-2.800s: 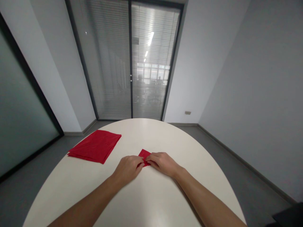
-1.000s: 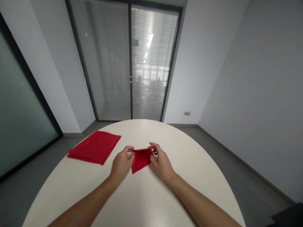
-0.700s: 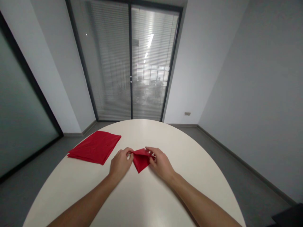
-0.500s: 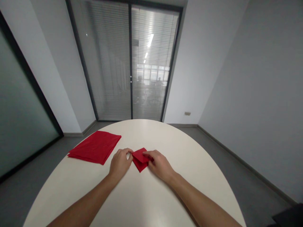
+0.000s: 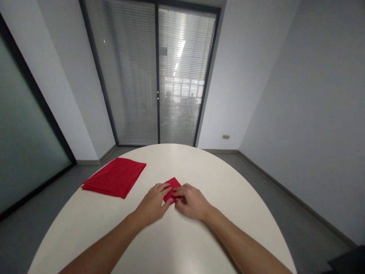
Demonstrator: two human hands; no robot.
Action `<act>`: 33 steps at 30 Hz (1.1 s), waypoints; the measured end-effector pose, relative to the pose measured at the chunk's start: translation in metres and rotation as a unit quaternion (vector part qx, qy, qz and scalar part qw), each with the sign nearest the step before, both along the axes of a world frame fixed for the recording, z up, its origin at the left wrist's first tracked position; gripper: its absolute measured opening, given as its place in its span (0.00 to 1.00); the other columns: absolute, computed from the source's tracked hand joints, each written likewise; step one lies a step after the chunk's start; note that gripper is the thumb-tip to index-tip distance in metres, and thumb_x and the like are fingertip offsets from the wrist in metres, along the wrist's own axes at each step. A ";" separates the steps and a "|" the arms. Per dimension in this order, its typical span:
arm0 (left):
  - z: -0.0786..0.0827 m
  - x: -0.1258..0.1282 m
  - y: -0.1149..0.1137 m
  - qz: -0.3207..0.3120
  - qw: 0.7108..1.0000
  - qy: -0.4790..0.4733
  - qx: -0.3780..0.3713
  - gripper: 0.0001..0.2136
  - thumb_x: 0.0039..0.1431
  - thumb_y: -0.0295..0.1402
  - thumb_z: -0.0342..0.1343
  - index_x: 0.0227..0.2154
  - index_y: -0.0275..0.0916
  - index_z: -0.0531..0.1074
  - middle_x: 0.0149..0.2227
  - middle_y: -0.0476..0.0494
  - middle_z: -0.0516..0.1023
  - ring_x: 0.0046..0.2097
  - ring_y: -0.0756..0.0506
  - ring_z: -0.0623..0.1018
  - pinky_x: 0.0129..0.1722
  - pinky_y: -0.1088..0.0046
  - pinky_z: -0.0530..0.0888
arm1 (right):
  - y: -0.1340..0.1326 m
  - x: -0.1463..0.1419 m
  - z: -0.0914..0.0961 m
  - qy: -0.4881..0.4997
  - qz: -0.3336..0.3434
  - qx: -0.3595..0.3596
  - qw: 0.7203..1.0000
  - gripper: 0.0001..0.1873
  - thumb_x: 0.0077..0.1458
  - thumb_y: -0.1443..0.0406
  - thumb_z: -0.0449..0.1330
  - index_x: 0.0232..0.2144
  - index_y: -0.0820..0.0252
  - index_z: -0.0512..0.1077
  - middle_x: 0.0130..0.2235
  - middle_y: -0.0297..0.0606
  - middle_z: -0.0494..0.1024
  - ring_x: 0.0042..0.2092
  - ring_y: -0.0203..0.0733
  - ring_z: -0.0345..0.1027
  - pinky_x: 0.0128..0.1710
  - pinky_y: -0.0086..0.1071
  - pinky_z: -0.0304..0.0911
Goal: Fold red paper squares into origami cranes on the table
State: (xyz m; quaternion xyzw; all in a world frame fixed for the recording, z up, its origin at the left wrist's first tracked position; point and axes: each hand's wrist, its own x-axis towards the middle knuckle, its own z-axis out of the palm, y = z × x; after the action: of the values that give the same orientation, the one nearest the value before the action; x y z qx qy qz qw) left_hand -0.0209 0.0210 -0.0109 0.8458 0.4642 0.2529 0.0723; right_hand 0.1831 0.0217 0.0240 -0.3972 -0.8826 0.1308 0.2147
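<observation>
A small folded red paper (image 5: 175, 183) lies on the white table between my hands, one corner pointing away from me. My left hand (image 5: 154, 199) rests on its left side, fingers stretched over the top and the thumb apart near the close corner. At the right side, my right hand (image 5: 192, 199) pinches the paper between bent fingers and thumb. Both hands cover part of the folded layers, so their lower edges are mostly hidden.
A larger stack of red sheets (image 5: 116, 177), slightly wrinkled, lies at the table's left edge. The round white table (image 5: 176, 243) has a curved rim. Behind it stand glass panels with blinds (image 5: 137, 95). A dark object (image 5: 349, 260) shows at the lower right.
My left hand has gone from pinching the left corner to lying over the paper, moving right and closer. The raised flap now looks flatter. My right hand has barely moved.
</observation>
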 end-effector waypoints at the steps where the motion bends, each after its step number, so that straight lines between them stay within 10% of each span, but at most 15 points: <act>1: 0.000 -0.001 -0.001 -0.012 1.000 0.006 0.000 0.17 0.65 0.36 0.53 0.55 0.40 0.72 0.58 0.37 0.74 0.59 0.38 0.70 0.60 0.54 0.68 | 0.000 0.000 0.002 -0.005 -0.014 -0.002 1.000 0.18 0.54 0.70 0.56 0.44 0.51 0.80 0.43 0.35 0.83 0.45 0.45 0.73 0.48 0.35 0.66; 12: 0.007 -0.003 -0.006 -0.070 0.992 0.092 -0.047 0.24 0.67 0.32 0.45 0.65 0.42 0.59 0.68 0.41 0.61 0.69 0.43 0.60 0.68 0.53 0.56 | 0.012 0.012 -0.017 -0.068 0.004 -0.055 0.996 0.30 0.67 0.61 0.47 0.68 0.65 0.54 0.69 0.51 0.55 0.70 0.51 0.48 0.68 0.52 0.45; 20: 0.000 0.005 -0.007 0.085 0.985 0.148 -0.011 0.24 0.68 0.34 0.42 0.64 0.30 0.61 0.67 0.29 0.60 0.69 0.36 0.59 0.66 0.47 0.54 | 0.009 0.010 -0.015 -0.113 -0.042 -0.070 0.990 0.32 0.68 0.56 0.46 0.69 0.63 0.51 0.71 0.48 0.48 0.72 0.51 0.39 0.69 0.54 0.37; 27: 0.003 0.007 -0.008 -0.017 0.988 0.149 -0.025 0.25 0.68 0.33 0.40 0.67 0.36 0.56 0.69 0.38 0.56 0.70 0.42 0.56 0.67 0.55 0.54 | 0.011 0.009 -0.017 -0.126 -0.038 -0.080 0.988 0.33 0.69 0.55 0.43 0.70 0.63 0.48 0.71 0.48 0.45 0.72 0.52 0.36 0.69 0.55 0.34; 33: -0.005 0.004 -0.007 0.027 0.988 0.145 -0.047 0.26 0.70 0.38 0.38 0.67 0.35 0.55 0.70 0.35 0.54 0.71 0.40 0.54 0.67 0.51 0.52 | 0.011 0.016 -0.008 -0.179 -0.084 -0.143 0.970 0.35 0.68 0.51 0.41 0.70 0.63 0.46 0.72 0.44 0.41 0.72 0.56 0.28 0.69 0.56 0.34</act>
State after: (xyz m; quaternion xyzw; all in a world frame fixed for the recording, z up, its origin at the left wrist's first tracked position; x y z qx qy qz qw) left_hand -0.0166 0.0139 -0.0162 0.8566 0.5033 0.1075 0.0370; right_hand 0.1988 0.0324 0.0157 -0.5138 -0.8421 0.1641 0.0047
